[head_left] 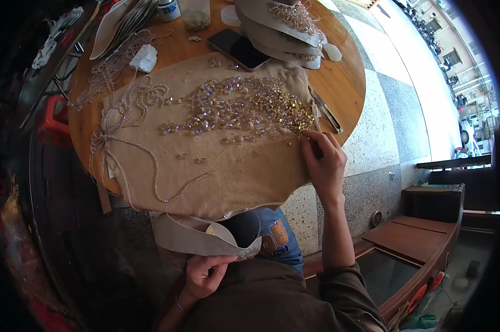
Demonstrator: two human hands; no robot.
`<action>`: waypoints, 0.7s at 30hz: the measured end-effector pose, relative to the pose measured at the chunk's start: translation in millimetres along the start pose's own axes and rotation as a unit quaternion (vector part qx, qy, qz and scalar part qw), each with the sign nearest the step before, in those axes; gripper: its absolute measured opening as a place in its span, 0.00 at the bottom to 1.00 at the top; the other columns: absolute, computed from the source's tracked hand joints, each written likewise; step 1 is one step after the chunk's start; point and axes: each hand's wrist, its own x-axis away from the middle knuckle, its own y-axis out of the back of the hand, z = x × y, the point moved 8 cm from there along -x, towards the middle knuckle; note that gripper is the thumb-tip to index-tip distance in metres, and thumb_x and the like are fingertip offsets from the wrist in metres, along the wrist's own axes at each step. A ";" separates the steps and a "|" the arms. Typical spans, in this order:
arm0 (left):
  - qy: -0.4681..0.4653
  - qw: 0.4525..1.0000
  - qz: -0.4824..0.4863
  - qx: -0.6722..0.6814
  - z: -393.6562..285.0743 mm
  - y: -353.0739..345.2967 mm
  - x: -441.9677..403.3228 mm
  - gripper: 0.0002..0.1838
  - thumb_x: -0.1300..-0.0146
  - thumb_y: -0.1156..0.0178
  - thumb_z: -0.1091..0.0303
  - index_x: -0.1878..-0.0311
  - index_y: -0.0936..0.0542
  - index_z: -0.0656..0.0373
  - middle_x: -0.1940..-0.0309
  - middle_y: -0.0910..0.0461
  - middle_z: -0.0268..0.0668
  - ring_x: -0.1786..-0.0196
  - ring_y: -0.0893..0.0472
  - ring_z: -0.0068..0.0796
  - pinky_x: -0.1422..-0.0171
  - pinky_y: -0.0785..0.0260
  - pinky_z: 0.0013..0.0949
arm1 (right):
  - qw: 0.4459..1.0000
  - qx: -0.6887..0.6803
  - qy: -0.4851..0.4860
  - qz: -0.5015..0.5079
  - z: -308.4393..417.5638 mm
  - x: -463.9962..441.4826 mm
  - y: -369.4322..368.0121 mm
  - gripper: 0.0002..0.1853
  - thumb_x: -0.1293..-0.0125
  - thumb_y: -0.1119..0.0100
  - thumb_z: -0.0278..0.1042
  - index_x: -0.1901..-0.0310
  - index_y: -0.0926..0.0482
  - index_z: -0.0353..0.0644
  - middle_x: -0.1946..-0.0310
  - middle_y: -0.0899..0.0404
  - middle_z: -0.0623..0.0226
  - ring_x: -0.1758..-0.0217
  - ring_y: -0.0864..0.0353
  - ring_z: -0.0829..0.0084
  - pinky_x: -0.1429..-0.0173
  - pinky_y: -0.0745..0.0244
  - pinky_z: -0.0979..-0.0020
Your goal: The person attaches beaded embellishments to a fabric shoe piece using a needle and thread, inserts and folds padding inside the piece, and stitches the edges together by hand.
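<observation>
On a round, brown wooden counter [349, 72]: one flat tan cloth [239, 180]. Below its near edge: one grey curved band [192, 240], seemingly fabric, light and flexible, best held by its rim, where the fingers of the left hand [204, 276] pinch. At the cloth's right: tiny gold faceted beads [298, 115], likely slippery, best nipped singly; the fingers of the right hand [327, 163] press together there, any bead between them hidden.

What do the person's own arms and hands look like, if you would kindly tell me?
The left hand and right hand are both gloveless. A thin, light-coloured bracelet circles the left wrist; the right shows none. The dark brown right sleeve ends near the elbow, leaving the forearm uncovered.
</observation>
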 end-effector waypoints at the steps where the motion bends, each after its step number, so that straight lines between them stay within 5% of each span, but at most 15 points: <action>1: 0.002 1.000 0.000 0.000 -0.7 -0.1 0.1 0.13 0.44 0.40 0.84 0.57 0.15 0.58 0.66 0.15 0.37 0.64 0.18 0.29 0.56 0.26 0.28 | 1.000 -0.003 0.001 0.000 0.3 -0.5 -0.6 0.11 0.38 0.39 0.27 0.53 0.19 0.42 0.66 0.21 0.59 0.67 0.18 0.63 0.62 0.24 0.66; 8: 0.010 1.000 -0.004 -0.005 -2.7 0.1 1.0 0.13 0.44 0.40 0.83 0.58 0.15 0.59 0.65 0.16 0.37 0.65 0.19 0.27 0.58 0.27 0.27 | 0.998 0.058 0.039 -0.003 6.3 -3.9 -6.7 0.14 0.37 0.41 0.26 0.50 0.20 0.44 0.70 0.26 0.59 0.68 0.21 0.59 0.63 0.26 0.62; 11: -0.007 0.999 -0.037 0.013 -10.0 3.5 1.2 0.10 0.43 0.37 0.83 0.59 0.15 0.61 0.67 0.20 0.31 0.70 0.28 0.12 0.71 0.41 0.17 | 0.998 0.027 0.061 -0.016 8.7 -5.6 -6.8 0.14 0.37 0.43 0.25 0.49 0.19 0.44 0.71 0.28 0.59 0.69 0.22 0.60 0.63 0.27 0.64; 14: 0.058 0.997 -0.039 0.020 -19.2 9.6 4.0 0.10 0.41 0.38 0.79 0.57 0.15 0.58 0.65 0.17 0.35 0.67 0.24 0.22 0.64 0.32 0.25 | 0.996 -0.084 0.017 -0.016 16.7 -0.2 3.5 0.12 0.37 0.42 0.22 0.52 0.18 0.40 0.70 0.26 0.61 0.69 0.23 0.67 0.64 0.29 0.69; 17: 0.083 0.991 -0.039 -0.093 -49.0 19.4 -3.2 0.09 0.40 0.37 0.75 0.56 0.16 0.58 0.62 0.18 0.34 0.65 0.24 0.20 0.64 0.33 0.24 | 0.984 -0.164 0.009 0.062 70.5 30.6 23.7 0.13 0.40 0.40 0.19 0.54 0.17 0.39 0.71 0.25 0.64 0.71 0.24 0.68 0.66 0.29 0.71; 21: 0.055 0.993 -0.098 0.039 -64.1 17.8 -14.1 0.11 0.38 0.34 0.69 0.53 0.17 0.59 0.59 0.18 0.34 0.60 0.23 0.18 0.57 0.30 0.24 | 0.960 -0.176 0.174 0.128 141.4 86.9 39.8 0.21 0.45 0.37 0.19 0.48 0.18 0.46 0.76 0.37 0.66 0.77 0.32 0.70 0.74 0.34 0.68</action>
